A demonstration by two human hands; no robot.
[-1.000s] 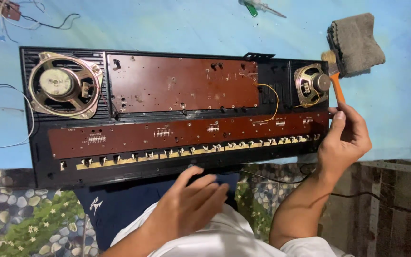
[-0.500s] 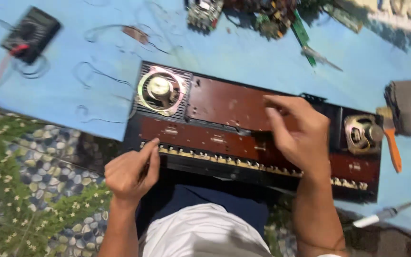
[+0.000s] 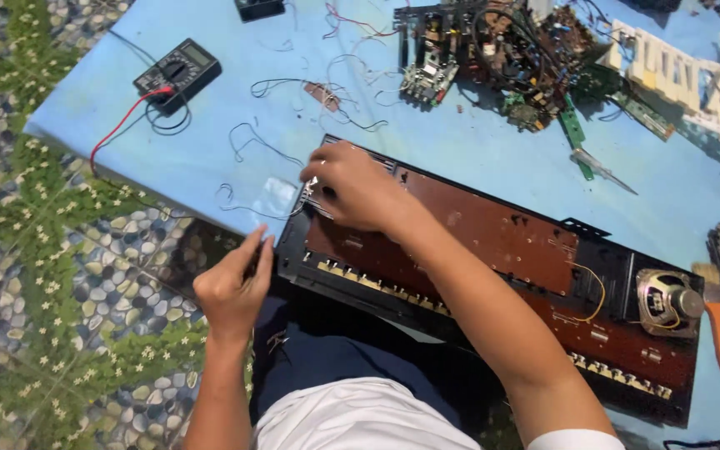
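Multimeter (image 3: 178, 73) and loose wires (image 3: 252, 146) lie far left on the blue cloth (image 3: 493, 158), and beside them my left hand (image 3: 233, 287) presses loosely curled fingers, gripping nothing, against the near-left corner of the open keyboard chassis (image 3: 493, 275), probably to brace it. My right hand (image 3: 358, 187) now lies over the left speaker end, fingers bent on it; I cannot tell if they pinch anything. Half a second ago it lay mid-board; the right speaker (image 3: 668, 296), brush (image 3: 717, 321) and circuit boards (image 3: 510, 50) sit beyond.

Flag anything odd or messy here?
The open keyboard chassis lies askew, its near edge overhanging the blue mat onto the person's lap. Loose wires and bare circuit boards clutter the mat. Nothing spilled.
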